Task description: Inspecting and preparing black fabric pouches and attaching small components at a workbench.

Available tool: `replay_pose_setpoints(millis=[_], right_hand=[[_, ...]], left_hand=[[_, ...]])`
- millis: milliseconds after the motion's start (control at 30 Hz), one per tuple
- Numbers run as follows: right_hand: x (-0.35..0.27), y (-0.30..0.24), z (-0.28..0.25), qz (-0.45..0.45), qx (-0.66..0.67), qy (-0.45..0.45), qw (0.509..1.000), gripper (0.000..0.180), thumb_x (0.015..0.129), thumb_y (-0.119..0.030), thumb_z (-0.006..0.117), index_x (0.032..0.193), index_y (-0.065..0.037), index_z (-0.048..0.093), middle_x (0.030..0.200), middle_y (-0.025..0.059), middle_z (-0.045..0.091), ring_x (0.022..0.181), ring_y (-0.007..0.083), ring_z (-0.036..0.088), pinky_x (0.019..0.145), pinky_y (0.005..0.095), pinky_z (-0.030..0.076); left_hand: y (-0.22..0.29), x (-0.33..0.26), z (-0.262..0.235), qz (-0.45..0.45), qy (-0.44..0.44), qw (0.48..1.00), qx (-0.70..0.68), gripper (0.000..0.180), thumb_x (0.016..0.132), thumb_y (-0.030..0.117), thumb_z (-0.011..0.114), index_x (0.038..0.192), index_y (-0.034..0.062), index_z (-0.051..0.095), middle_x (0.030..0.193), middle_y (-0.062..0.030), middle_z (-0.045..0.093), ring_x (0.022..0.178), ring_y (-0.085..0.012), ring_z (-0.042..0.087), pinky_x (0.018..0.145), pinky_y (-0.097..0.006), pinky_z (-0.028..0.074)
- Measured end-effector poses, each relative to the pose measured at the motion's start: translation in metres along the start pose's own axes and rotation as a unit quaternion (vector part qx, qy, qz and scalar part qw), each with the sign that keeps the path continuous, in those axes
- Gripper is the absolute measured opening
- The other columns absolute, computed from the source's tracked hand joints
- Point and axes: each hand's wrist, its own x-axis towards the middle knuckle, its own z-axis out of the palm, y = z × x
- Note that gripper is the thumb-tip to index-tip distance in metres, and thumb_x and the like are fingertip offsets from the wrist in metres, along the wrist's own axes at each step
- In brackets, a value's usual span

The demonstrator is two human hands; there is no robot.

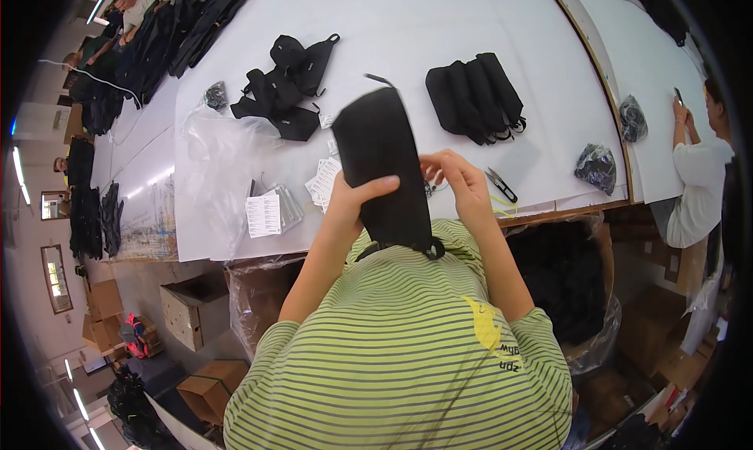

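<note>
A long black fabric pouch stands tilted in front of my chest, with a thin strap at its top and a small loop at its bottom corner. My left hand grips it from the left, thumb lying across its front. At the pouch's right edge is my right hand, its fingers curled and drawn together; whatever they pinch is too small to make out. Just below those fingers lie small dark strings on the table. Printed white tags are partly hidden behind the pouch and my left hand.
Black pouches lie in a loose pile and in a neat row. Thread snips rest right of my hand. Stacked cards and clear plastic lie left. A plastic-lined box stands below the table edge; another person is at right.
</note>
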Motion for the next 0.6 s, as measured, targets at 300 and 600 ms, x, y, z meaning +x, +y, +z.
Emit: replay_pose_setpoints(millis=[300, 600], right_hand=[[0.040, -0.037, 0.003, -0.101, 0.031, 0.104, 0.989, 0.019, 0.088, -0.014, 0.064, 0.104, -0.004, 0.066, 0.093, 0.0007, 0.066, 0.080, 0.0072, 0.058, 0.070, 0.0221, 0.045], [0.019, -0.041, 0.020, -0.075, -0.081, 0.070, 0.991, 0.009, 0.080, -0.007, 0.071, 0.079, -0.001, 0.064, 0.073, 0.0010, 0.059, 0.067, 0.0086, 0.054, 0.064, 0.0210, 0.042]], left_hand=[[-0.001, -0.007, 0.013, -0.065, -0.062, 0.996, 0.022, 0.049, 0.067, 0.009, 0.077, 0.111, -0.0027, 0.058, 0.099, -0.0109, 0.065, 0.087, -0.0188, 0.064, 0.079, -0.031, 0.052], [-0.007, 0.005, 0.004, -0.058, 0.018, 0.989, -0.138, 0.031, 0.079, 0.015, 0.068, 0.103, -0.0018, 0.060, 0.090, -0.0110, 0.066, 0.076, -0.0195, 0.066, 0.070, -0.032, 0.055]])
